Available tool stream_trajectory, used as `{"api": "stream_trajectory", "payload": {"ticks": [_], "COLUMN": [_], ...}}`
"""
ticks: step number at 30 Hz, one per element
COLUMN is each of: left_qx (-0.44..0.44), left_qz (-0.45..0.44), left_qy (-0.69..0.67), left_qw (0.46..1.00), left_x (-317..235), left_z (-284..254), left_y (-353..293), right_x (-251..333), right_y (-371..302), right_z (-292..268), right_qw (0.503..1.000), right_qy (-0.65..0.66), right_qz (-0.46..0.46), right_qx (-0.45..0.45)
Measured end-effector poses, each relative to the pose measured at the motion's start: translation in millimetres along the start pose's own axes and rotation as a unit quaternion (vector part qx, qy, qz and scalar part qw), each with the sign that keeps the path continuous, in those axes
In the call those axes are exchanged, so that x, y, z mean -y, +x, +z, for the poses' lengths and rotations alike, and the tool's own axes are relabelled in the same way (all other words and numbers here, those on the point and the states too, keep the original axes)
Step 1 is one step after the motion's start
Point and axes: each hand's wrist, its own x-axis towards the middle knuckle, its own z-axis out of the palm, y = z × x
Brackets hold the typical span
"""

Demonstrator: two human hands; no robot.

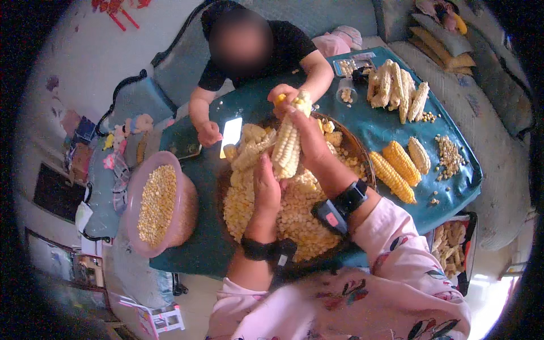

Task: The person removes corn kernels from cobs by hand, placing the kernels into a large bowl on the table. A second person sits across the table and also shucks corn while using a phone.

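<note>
A pale yellow ear of corn (pixel 287 152) is held between my two hands over a wide round basket (pixel 369 164). My right hand (pixel 307 137) wraps round its upper part. At its lower end my left hand (pixel 268 184) is closed against its side, the thumb partly hidden. Loose corn kernels (pixel 303 212) fill the basket below, with pale cobs (pixel 253 146) lying on them to the left of the ear. Just beyond my right hand is a co-worker's hand (pixel 284 95), close to the ear's far end; what it holds is unclear.
A pink tub (pixel 133 209) of kernels stands left on the green-covered table (pixel 181 241). At right lie yellow ears (pixel 392 175), a kernel heap (pixel 450 157) and stacked stripped cobs (pixel 391 85). The co-worker (pixel 283 48) sits opposite; a clear cup (pixel 346 90) lies at the back.
</note>
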Motion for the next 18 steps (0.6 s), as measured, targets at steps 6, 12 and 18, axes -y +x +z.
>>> {"api": "stream_trajectory", "payload": {"ticks": [6, 12, 18], "left_qx": [0.032, 0.145, 0.060], "left_qz": [-0.012, 0.064, 0.121], "left_qy": [-0.043, 0.060, 0.092], "left_qw": [0.998, 0.986, 0.987], "left_x": [-21.3, -19.8, -14.6], "left_z": [15.7, 8.3, 14.9], "left_y": [-8.5, -12.9, -14.2], "right_x": [-7.0, -4.2, -3.9], "right_y": [11.5, 11.6, 12.0], "right_z": [-12.9, -12.8, -12.9], "right_qw": [0.998, 0.991, 0.988], "right_qy": [-0.003, 0.124, 0.140], "right_qz": [-0.063, 0.034, 0.055], "right_qx": [-0.019, -0.028, -0.034]}}
